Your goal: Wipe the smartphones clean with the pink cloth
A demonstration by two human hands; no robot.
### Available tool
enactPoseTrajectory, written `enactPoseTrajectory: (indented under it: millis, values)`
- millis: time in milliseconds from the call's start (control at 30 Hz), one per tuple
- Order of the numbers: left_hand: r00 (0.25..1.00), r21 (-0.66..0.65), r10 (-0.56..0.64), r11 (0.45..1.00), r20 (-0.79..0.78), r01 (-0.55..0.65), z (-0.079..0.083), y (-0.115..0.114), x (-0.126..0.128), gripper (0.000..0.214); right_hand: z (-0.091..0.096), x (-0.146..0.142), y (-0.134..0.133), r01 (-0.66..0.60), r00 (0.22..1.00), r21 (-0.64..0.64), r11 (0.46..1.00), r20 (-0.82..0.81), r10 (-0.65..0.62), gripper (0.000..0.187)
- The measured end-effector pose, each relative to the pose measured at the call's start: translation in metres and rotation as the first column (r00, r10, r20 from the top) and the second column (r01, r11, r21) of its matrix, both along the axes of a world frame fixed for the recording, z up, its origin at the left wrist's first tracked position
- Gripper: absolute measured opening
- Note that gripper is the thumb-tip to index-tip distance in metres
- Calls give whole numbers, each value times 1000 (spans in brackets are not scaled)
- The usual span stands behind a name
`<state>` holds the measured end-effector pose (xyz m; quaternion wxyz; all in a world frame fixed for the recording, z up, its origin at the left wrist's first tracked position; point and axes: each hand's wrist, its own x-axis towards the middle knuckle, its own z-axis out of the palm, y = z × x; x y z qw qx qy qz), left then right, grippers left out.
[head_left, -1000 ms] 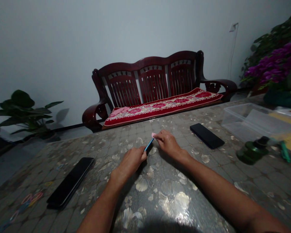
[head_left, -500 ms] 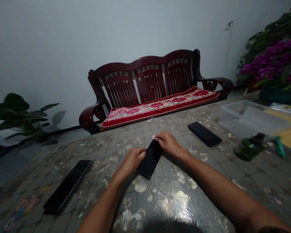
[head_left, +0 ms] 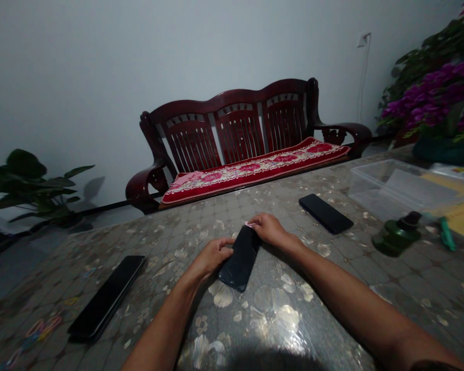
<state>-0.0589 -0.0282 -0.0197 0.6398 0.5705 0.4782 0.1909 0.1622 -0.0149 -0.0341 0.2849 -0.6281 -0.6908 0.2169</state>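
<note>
A black smartphone point(head_left: 240, 260) lies in front of me, its screen facing up and its far end angled to the right. My left hand point(head_left: 215, 253) is closed at the phone's left edge, thumb and fingers gripping its side. At the far end, my right hand point(head_left: 268, 228) is closed, with a small pale pink-white flat piece point(head_left: 250, 224) pinched at its fingertips against the phone's top edge. Most of that piece is hidden by the fingers. To the right lies a second dark phone point(head_left: 325, 213), and another black phone-like stack point(head_left: 107, 298) rests at the left.
The patterned table point(head_left: 158, 288) carries a green bottle with a black cap point(head_left: 397, 236), a clear plastic box point(head_left: 390, 190), a teal object point(head_left: 447, 234) and coloured rubber bands point(head_left: 42, 329). Purple flowers point(head_left: 436, 95) stand at the right. Beyond is a wooden bench point(head_left: 239, 129).
The phone has tilted flatter toward the table and its near end has shifted slightly toward me and right. The right hand and its pale piece have moved slightly at the top edge.
</note>
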Motion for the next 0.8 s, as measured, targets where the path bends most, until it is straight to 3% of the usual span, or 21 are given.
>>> enactPoseTrajectory:
  millis: [200, 367, 600, 800]
  values:
    - [1000, -28, 4, 1000, 22, -3, -1, 4, -7, 57, -1, 1, 2, -58, 996, -10, 998, -74, 57, 27]
    - [991, 5, 133, 991, 25, -133, 7, 4, -7, 50, 7, 8, 1, -77, 997, -90, 993, -37, 74, 23]
    - [970, 36, 234, 971, 66, -237, 9, 0, -4, 65, 10, 8, 0, 58, 996, 104, 993, -67, -52, 24]
    - [981, 128, 190, 974, -24, -185, 1, -4, -1, 78, -2, 0, -2, -48, 998, 167, 985, -24, 52, 23]
